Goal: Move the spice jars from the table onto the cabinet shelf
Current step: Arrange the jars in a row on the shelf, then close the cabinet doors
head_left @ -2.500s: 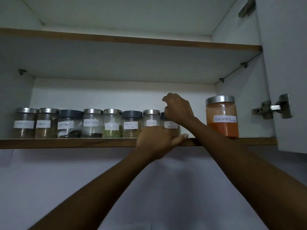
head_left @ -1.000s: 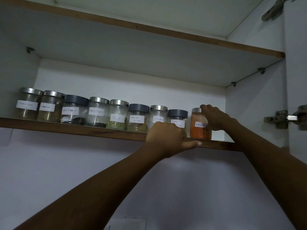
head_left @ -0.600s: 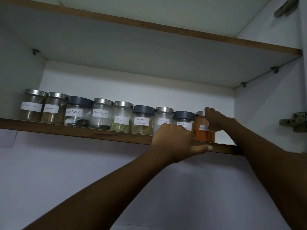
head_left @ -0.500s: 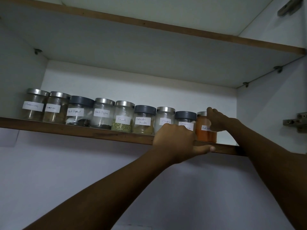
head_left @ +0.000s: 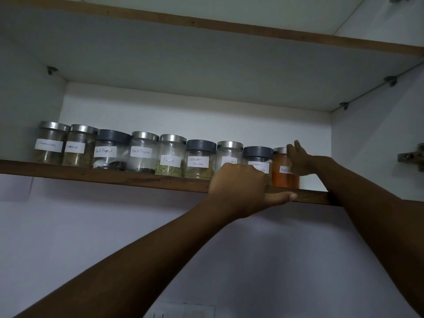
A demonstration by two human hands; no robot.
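Several labelled glass spice jars stand in a row on the wooden cabinet shelf (head_left: 114, 176), among them fennel (head_left: 171, 157), coriander powder (head_left: 199, 160), cloves (head_left: 229, 152) and garam masala (head_left: 257, 156). The orange red chilli jar (head_left: 283, 179) stands upright at the row's right end, close beside the garam masala jar. My right hand (head_left: 300, 161) rests against that jar's right side near the lid, with the fingers lifted and spread. My left hand (head_left: 241, 187) grips the shelf's front edge, thumb underneath, and hides the lower parts of two jars.
An upper shelf (head_left: 206, 24) roofs the compartment. The cabinet's right wall (head_left: 367, 145) stands just right of the red jar, leaving a narrow gap. A door hinge (head_left: 413, 157) sits at far right. A wall socket plate (head_left: 183, 311) shows at the bottom.
My right hand slid the red chilli jar back and left to the end of the row, and its fingers have loosened on it. My left hand stays on the shelf edge.
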